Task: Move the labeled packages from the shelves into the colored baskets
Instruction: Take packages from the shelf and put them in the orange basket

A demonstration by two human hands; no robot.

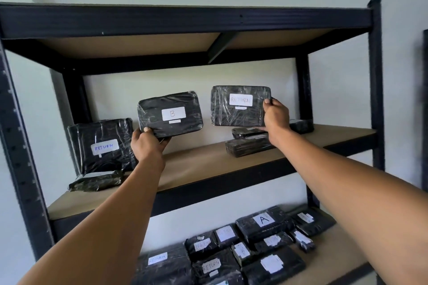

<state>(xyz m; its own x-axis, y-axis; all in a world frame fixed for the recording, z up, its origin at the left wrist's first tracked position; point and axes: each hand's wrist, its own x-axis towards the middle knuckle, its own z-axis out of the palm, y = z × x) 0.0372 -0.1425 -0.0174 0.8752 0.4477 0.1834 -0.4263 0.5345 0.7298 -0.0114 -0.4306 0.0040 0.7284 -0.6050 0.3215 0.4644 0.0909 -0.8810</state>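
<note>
Left hand (148, 143) gripped package B (170, 113), right hand (275, 118) pinched RETURN package (239, 106), above shelf (208, 164), stacked packages (249, 143) partly hidden behind right wrist

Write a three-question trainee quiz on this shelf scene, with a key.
1. True or false: the left hand holds the package marked B.
2. What is written on the package in the right hand? A) A B) RETURN C) B
3. Fill in: the RETURN package leaning upright stands at the ____ end of the middle shelf.

Key: 1 true; 2 B, the held RETURN package; 3 left.
</note>
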